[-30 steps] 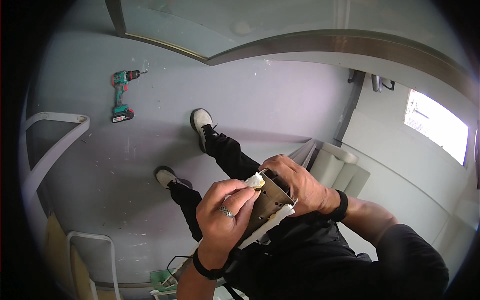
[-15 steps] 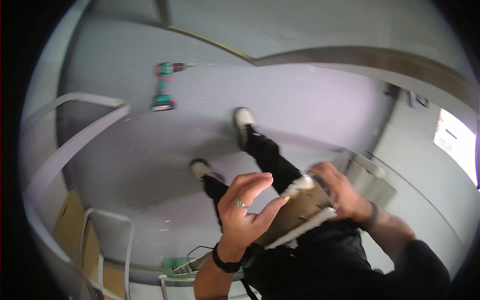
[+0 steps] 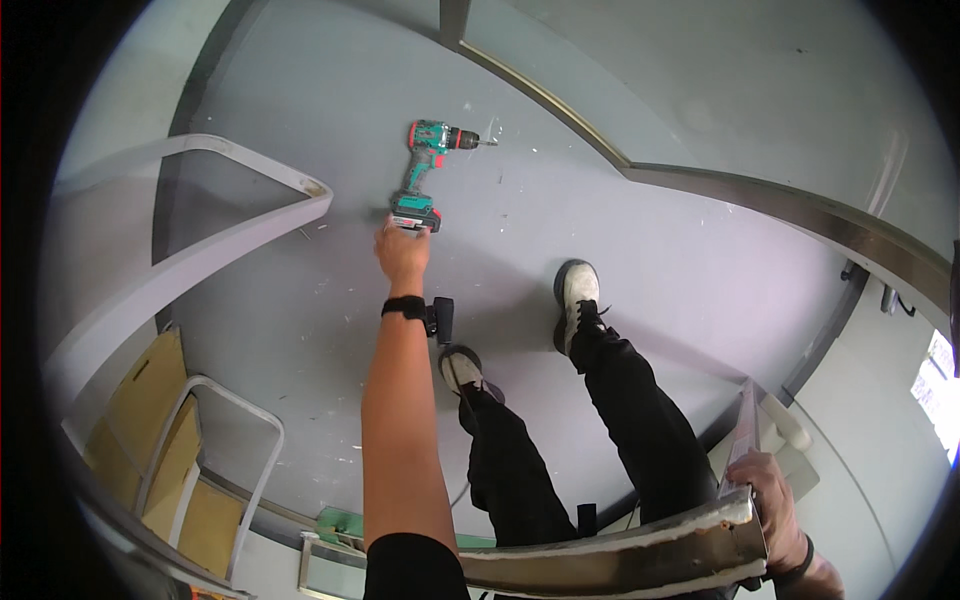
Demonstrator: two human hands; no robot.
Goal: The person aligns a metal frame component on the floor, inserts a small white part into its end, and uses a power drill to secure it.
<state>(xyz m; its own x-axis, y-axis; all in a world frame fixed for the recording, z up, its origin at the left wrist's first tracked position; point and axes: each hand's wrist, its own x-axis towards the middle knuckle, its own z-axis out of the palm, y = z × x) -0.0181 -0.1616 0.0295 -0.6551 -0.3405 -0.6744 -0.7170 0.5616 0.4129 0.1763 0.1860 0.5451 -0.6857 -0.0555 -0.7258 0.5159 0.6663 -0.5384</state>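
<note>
Cordless drill (image 3: 419, 178) lies on grey floor (image 3: 300, 330). Left hand (image 3: 403, 255) at its battery (image 3: 416, 216); cannot tell whether grip has closed. Right hand (image 3: 772, 497) grasps end of white-edged metal channel (image 3: 625, 562).

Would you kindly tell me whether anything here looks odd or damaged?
The metal bar at the right hand looks unclean: ragged white residue clings along its edges. Pale flecks also litter the otherwise plain gray floor near the drill.

We log: black short sleeve (image 3: 415, 568); black wristband (image 3: 404, 307) on bare left hand (image 3: 402, 254), dark boxy piece (image 3: 442, 321) beside it; dark band (image 3: 797, 562) at bare right hand (image 3: 768, 488); black trousers (image 3: 640, 415); our shoes (image 3: 581, 288) off-white, dark-soled, dark-laced.
</note>
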